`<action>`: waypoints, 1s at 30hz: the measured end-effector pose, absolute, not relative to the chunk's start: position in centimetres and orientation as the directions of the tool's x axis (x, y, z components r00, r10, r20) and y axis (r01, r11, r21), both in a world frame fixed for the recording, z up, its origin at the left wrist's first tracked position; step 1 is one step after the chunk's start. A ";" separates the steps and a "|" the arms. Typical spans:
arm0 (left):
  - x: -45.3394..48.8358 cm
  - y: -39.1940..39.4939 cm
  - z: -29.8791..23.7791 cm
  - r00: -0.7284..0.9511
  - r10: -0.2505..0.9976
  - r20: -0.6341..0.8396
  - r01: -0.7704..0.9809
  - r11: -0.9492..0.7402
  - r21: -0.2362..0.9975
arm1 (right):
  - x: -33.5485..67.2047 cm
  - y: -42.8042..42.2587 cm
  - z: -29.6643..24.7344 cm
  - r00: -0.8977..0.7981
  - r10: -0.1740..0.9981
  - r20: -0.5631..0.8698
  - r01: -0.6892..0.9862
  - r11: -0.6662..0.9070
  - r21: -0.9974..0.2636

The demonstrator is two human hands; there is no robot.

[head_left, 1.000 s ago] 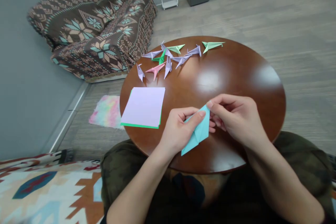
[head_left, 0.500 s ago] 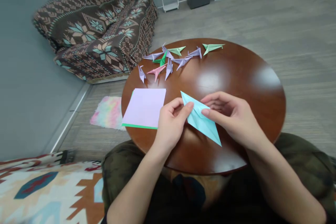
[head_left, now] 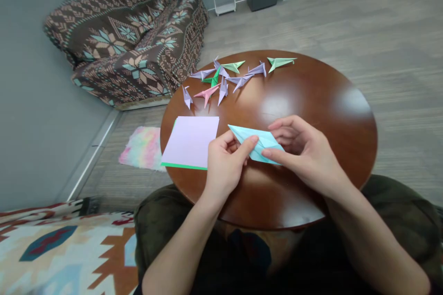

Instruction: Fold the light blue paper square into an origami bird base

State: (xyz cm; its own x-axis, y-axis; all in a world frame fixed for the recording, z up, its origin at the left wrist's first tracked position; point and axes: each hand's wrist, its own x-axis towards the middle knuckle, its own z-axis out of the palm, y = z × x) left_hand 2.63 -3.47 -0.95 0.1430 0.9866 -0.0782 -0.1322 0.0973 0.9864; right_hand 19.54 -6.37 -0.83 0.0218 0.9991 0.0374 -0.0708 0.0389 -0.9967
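Observation:
Held above the round wooden table (head_left: 304, 101), a folded light-blue origami paper (head_left: 258, 144) lies roughly level between my hands. My left hand (head_left: 225, 166) pinches its left part between thumb and fingers. My right hand (head_left: 297, 156) grips its right end. Beyond them, several folded paper cranes (head_left: 206, 94) in lilac, pink and green lie in a loose group at the far edge. Nearest my left hand is a stack of lilac square paper (head_left: 190, 142) with green sheets showing beneath it.
A patterned brown blanket (head_left: 121, 41) covers a seat at back left. A tie-dye pastel cloth (head_left: 142, 148) lies on the floor beside the table. A patterned rug (head_left: 62, 251) fills the lower left, and my knees show under the table's near edge.
The blue paper has turned from a steep diagonal to nearly horizontal, its point now aimed left. Both hands stay on it, and the right hand has shifted slightly up.

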 end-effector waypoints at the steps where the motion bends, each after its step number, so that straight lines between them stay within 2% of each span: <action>1: 2.7 -3.5 -0.9 0.130 0.989 -0.072 -0.130 0.089 0.988 | 19.5 -6.4 -0.8 0.001 1.000 0.024 -0.052 0.024 -0.998; 6: 2.8 -3.5 -1.0 0.145 0.988 -0.049 -0.132 0.069 0.989 | 19.8 -6.4 -1.2 -0.013 1.000 -0.016 -0.032 -0.017 -0.999; 14: 2.4 -3.3 -1.4 0.301 0.951 -0.072 -0.123 0.114 0.986 | 20.0 -6.2 -1.4 0.046 0.998 -0.048 -0.112 -0.042 -0.993; 21: 2.6 -3.4 -1.4 0.304 0.951 -0.051 -0.188 0.113 0.976 | 19.9 -6.2 -1.4 0.063 0.994 -0.092 -0.159 -0.081 -0.984; 30: 2.7 -3.3 -2.3 0.241 0.970 -0.044 -0.228 0.100 0.968 | 19.8 -6.2 -1.1 0.063 0.995 -0.079 -0.102 -0.072 -0.992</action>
